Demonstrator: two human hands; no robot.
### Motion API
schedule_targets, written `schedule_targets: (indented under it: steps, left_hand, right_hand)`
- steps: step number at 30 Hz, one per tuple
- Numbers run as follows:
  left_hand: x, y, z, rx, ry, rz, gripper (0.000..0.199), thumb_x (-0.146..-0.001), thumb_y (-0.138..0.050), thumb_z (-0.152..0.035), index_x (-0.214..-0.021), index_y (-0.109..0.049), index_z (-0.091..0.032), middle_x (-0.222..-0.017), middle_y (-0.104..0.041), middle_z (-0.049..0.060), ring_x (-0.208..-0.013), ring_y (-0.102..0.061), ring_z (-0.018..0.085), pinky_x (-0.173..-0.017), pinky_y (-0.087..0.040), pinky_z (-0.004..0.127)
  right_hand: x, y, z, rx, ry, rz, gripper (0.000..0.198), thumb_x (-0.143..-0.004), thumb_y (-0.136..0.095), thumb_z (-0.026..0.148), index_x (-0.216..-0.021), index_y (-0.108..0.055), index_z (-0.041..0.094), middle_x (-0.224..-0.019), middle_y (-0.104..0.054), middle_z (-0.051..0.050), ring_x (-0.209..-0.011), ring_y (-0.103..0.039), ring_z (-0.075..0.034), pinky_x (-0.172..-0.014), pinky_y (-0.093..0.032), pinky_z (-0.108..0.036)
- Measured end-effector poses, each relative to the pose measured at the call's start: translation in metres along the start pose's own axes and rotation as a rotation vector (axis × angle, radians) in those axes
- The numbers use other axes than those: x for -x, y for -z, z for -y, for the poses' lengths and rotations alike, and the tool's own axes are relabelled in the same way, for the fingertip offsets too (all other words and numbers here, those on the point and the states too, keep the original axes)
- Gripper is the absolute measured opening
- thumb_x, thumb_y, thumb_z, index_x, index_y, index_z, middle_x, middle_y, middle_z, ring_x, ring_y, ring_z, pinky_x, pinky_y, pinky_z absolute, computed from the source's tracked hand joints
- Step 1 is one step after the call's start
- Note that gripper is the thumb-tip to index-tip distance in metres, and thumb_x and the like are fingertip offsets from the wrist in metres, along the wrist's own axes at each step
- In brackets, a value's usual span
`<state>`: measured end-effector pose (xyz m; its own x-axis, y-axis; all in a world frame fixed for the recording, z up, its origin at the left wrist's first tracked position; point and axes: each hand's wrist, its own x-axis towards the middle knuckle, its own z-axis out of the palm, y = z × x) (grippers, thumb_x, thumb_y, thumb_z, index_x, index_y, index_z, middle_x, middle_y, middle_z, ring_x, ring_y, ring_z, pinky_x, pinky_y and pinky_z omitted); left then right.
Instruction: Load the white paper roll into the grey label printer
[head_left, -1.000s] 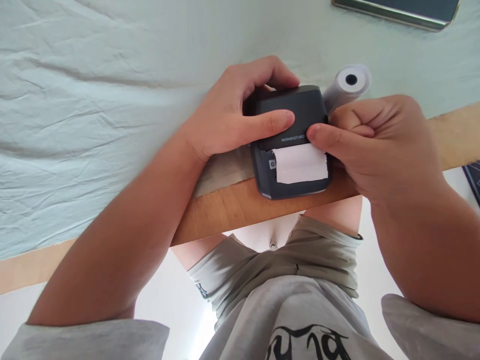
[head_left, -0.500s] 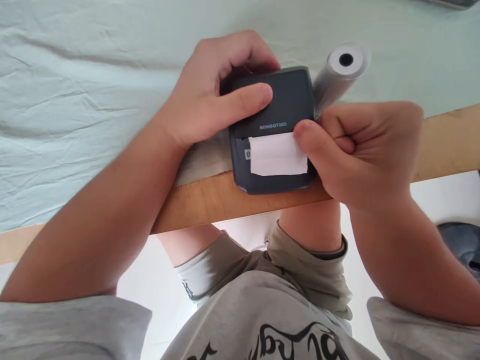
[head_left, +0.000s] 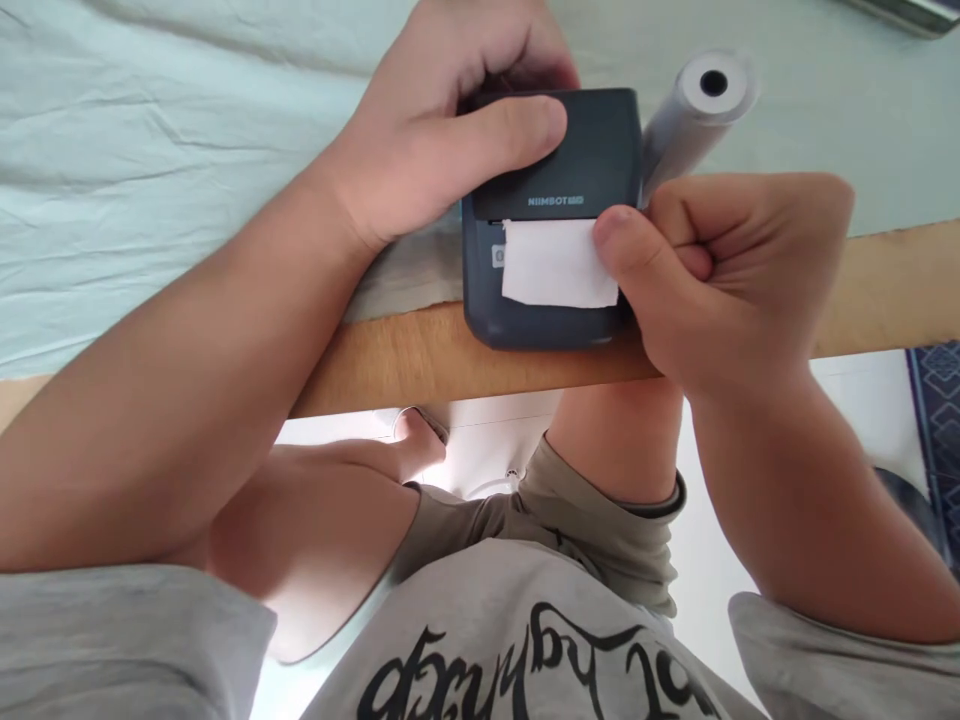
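Note:
A dark label printer (head_left: 525,325) marked NIIMBOT sits at the table's front edge. My left hand (head_left: 480,100) is wrapped around its far left side, thumb flat on the lid and fingers behind the back edge. From the slot below the lid a short strip of white paper (head_left: 559,265) sticks out toward me. My right hand (head_left: 720,270) is curled at the printer's right side. Its thumb tip touches the upper right corner of the strip, and the folded fingers are partly hidden, so I cannot tell what else they press on.
A wrapped white paper roll (head_left: 694,115) stands just behind my right hand, beside the printer. Pale green cloth (head_left: 187,110) covers the table, leaving a bare wooden edge (head_left: 405,355) in front. Part of a dark object (head_left: 911,12) shows at the far right corner.
The view has shifted, so printer, roll and hands appear higher. Both hands keep their places on the printer. The leg on the left has swung outward, showing a foot under the table.

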<state>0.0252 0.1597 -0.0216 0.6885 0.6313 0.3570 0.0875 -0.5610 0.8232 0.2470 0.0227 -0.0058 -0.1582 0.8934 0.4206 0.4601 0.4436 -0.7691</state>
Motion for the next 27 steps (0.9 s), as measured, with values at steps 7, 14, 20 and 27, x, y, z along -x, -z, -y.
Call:
schedule_targets:
  steps: [7, 14, 20, 27]
  left_hand:
    - [-0.023, -0.003, 0.024, 0.058, 0.002, -0.01, 0.054, -0.084, -0.077, -0.084, -0.099, -0.08, -0.031, -0.102, -0.077, 0.005, -0.102, -0.059, 0.03, -0.096, -0.048, 0.057]
    - [-0.015, 0.003, 0.025, 0.064, 0.005, 0.032, 0.052, -0.086, -0.082, -0.085, -0.102, -0.082, -0.035, -0.095, -0.078, 0.006, -0.085, -0.056, 0.027, -0.082, -0.053, 0.056]
    - [0.003, -0.002, -0.009, -0.002, 0.042, -0.012, 0.035, -0.11, -0.067, -0.056, -0.109, -0.08, -0.024, -0.109, -0.078, 0.006, -0.109, -0.067, 0.029, -0.099, -0.051, 0.053]
    - [0.012, 0.001, -0.016, -0.092, 0.045, 0.004, 0.045, -0.116, -0.063, -0.058, -0.123, -0.081, -0.017, -0.119, -0.078, 0.008, -0.113, -0.071, 0.029, -0.101, -0.054, 0.052]
  right_hand:
    - [-0.007, 0.001, -0.007, -0.071, -0.076, 0.01, 0.083, -0.1, -0.084, 0.036, -0.062, -0.012, 0.017, -0.061, -0.005, 0.001, -0.062, -0.004, -0.004, -0.056, -0.016, -0.03]
    - [-0.006, 0.011, 0.002, -0.088, 0.0, 0.171, 0.061, -0.104, -0.065, 0.015, -0.066, -0.018, 0.016, -0.058, -0.014, 0.003, -0.054, -0.013, -0.002, -0.046, -0.008, -0.023]
    - [0.0, 0.018, 0.015, -0.211, -0.034, 0.258, 0.059, -0.105, -0.065, 0.007, -0.069, -0.018, 0.013, -0.06, -0.016, 0.003, -0.058, -0.016, -0.001, -0.048, -0.011, -0.022]
    - [-0.007, 0.023, 0.018, -0.328, -0.055, 0.404, 0.05, -0.104, -0.058, -0.003, -0.071, -0.023, 0.01, -0.06, -0.024, 0.003, -0.058, -0.022, -0.001, -0.049, -0.018, -0.02]
